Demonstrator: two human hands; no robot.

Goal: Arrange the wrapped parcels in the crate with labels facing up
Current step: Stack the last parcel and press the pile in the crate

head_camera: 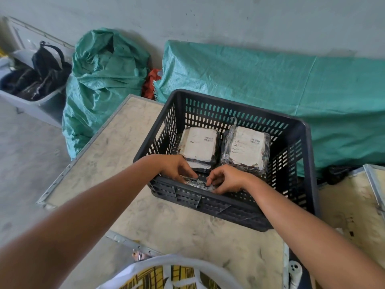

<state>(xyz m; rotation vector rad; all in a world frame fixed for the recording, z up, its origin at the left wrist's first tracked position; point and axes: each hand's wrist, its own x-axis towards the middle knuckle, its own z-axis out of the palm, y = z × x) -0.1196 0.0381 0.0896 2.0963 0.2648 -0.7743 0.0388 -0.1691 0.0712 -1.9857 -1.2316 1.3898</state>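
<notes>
Worn tabletop (166, 222): dark crate (308, 155) holds two label-up parcels (199, 146); both hands (177, 166) pinch third wrapped parcel (198, 182).

arms: both bare all the way down from where I'm watching, no sleeves showing anywhere on my feed

left hand (177, 166): bare, no glove, no ring or watch that I can spot

right hand (226, 179): same deal, bare, nothing on the wrist

top (166, 274): only a bit pokes in at the bottom edge of my view, white fabric with a yellow and dark checked print on it

neckline: wide, rounded white band, looks loose

rest of the outfit: can't tell, out of frame
</notes>
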